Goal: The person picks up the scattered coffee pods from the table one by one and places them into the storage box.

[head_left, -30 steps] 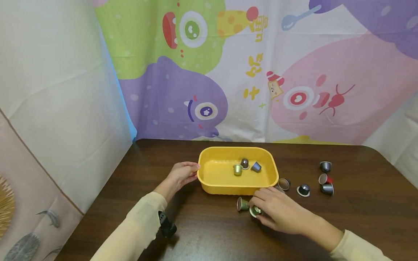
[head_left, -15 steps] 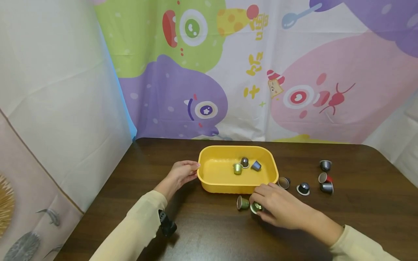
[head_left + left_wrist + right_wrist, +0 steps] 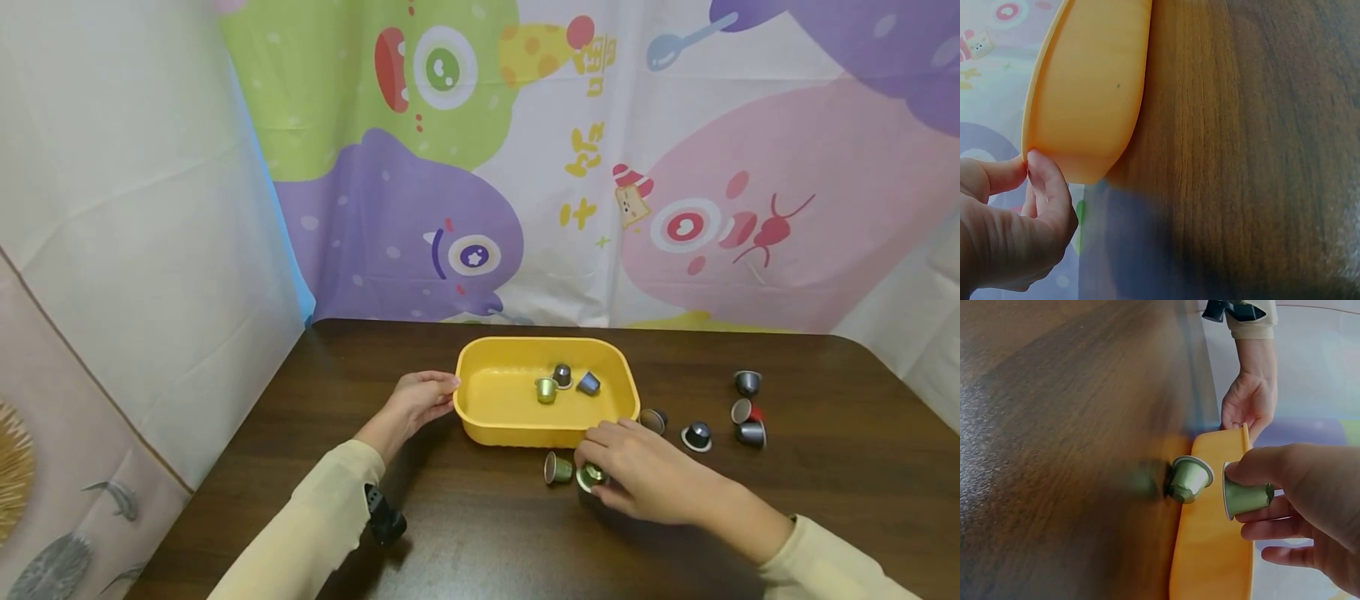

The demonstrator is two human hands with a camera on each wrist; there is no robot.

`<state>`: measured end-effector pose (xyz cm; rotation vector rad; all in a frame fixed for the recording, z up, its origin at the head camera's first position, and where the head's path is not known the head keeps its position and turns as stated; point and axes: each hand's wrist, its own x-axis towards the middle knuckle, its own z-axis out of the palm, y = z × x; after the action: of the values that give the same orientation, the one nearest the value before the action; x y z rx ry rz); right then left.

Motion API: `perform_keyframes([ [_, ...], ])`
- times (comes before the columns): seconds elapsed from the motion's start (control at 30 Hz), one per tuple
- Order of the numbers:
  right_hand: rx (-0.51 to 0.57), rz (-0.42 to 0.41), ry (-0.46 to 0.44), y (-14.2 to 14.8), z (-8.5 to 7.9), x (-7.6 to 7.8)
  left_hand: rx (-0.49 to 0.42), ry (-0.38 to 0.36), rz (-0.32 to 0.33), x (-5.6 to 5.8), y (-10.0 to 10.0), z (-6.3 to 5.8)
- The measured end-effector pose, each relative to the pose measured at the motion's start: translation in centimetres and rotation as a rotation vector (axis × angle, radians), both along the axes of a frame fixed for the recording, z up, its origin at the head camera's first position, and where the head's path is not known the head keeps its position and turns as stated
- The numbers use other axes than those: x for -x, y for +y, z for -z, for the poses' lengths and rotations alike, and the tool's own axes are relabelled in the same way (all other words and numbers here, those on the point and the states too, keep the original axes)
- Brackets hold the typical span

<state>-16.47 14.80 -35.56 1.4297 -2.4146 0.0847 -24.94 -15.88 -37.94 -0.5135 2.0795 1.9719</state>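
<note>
My left hand (image 3: 416, 402) pinches the left rim of a yellow plastic tub (image 3: 517, 437) between thumb and fingers, as the left wrist view shows closely. In the tub lie a light green coffee capsule (image 3: 546, 391), a dark one (image 3: 562, 372) and a blue one (image 3: 589, 383). Just in front of the tub, my right hand (image 3: 648, 477) grips a green coffee capsule (image 3: 1249, 497) between thumb and fingers. It appears slightly above the table in the right wrist view. To its left, a second green capsule (image 3: 559, 468) lies on its side, apart from the held one.
Right of the tub lie a brown-grey capsule (image 3: 653, 421), partly behind my right hand, and a black capsule (image 3: 698, 436). Farther right are a red capsule (image 3: 746, 411) and two dark grey ones (image 3: 747, 382). A cartoon-printed cloth (image 3: 465, 208) hangs behind the dark wooden table (image 3: 480, 517).
My right hand has shifted slightly up and away from me with the green capsule. My left hand and the tub have stayed in place.
</note>
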Motion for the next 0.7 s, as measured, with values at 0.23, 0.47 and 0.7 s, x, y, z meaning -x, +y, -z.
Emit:
perform_keyframes([
  [0.23, -0.017, 0.023, -0.04, -0.1, -0.6, -0.1, 0.007, 0.0, -0.003, -0.1, -0.1, -0.1],
  [0.47, -0.001, 0.035, -0.065, 0.0, -1.0, 0.0, 0.012, 0.01, -0.011, -0.2, 0.0, -0.1],
  [0.7, 0.021, 0.039, -0.071, 0.2, -1.3, 0.2, 0.029, 0.015, -0.027, -0.2, 0.4, -0.2],
])
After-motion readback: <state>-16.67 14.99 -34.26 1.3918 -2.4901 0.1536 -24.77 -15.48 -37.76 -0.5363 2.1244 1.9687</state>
